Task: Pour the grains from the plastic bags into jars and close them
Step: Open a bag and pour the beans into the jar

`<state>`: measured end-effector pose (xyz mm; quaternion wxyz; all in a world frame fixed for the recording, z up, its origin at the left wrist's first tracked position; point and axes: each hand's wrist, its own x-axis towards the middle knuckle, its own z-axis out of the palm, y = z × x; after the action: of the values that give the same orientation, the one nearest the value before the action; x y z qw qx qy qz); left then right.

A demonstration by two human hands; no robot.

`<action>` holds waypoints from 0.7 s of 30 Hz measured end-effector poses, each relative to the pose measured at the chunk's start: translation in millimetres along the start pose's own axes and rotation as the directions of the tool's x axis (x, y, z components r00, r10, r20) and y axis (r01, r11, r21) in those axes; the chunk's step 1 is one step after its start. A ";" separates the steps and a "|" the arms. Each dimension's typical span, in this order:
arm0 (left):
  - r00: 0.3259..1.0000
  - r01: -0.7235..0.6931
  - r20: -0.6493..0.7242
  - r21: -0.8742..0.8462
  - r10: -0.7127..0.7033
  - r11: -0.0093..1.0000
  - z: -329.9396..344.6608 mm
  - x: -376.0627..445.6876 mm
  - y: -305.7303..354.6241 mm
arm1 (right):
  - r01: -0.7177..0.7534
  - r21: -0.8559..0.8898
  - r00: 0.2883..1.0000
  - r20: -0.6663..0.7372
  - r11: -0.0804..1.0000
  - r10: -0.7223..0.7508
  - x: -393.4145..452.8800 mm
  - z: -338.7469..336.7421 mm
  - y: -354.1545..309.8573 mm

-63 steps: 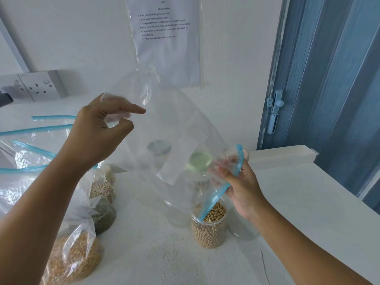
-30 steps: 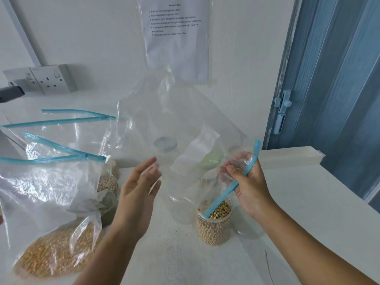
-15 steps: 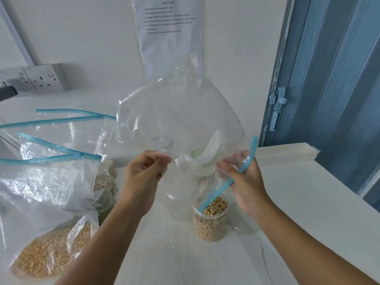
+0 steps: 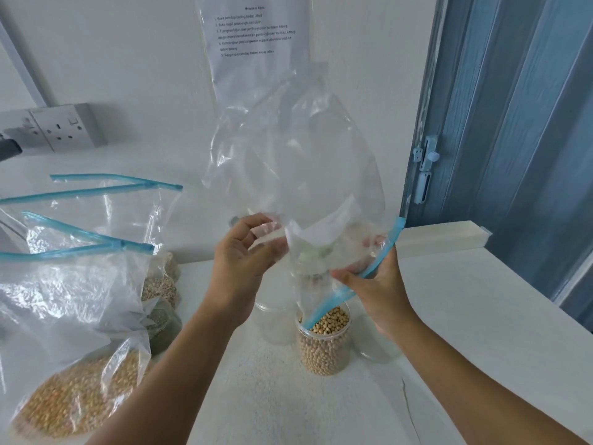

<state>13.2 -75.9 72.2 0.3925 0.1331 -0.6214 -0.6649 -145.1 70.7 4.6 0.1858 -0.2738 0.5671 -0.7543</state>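
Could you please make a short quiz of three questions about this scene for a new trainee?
1. True or false: the empty bag is held by both the left hand and the right hand.
2. What is directly under the bag's blue zip strip? A) an empty jar B) the jar of beans C) the wall socket
3. Fill in: the jar of beans has no ____ on it.

Key: 1 true; 2 B; 3 lid.

Head view, close, down over table (image 4: pixel 481 332)
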 end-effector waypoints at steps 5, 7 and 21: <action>0.994 -0.070 -0.076 0.100 0.078 0.993 3.1 3.4 -1.4 | 0.004 0.062 1.000 -0.011 0.998 -0.003 -1.8 -3.8 1.4; 0.990 -0.092 -0.100 0.122 0.104 0.988 2.6 5.2 -3.9 | -0.007 0.090 1.000 -0.015 0.996 0.009 -2.7 -4.4 0.0; 0.978 -0.115 -0.152 0.193 0.146 0.974 5.3 8.9 -7.8 | -0.036 0.093 0.999 -0.029 0.995 0.039 0.3 -3.8 8.4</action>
<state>1.0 -78.9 68.8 0.4717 0.1820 -0.6525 -0.5645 -148.0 70.9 -4.2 0.2035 -0.2426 0.5393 -0.7803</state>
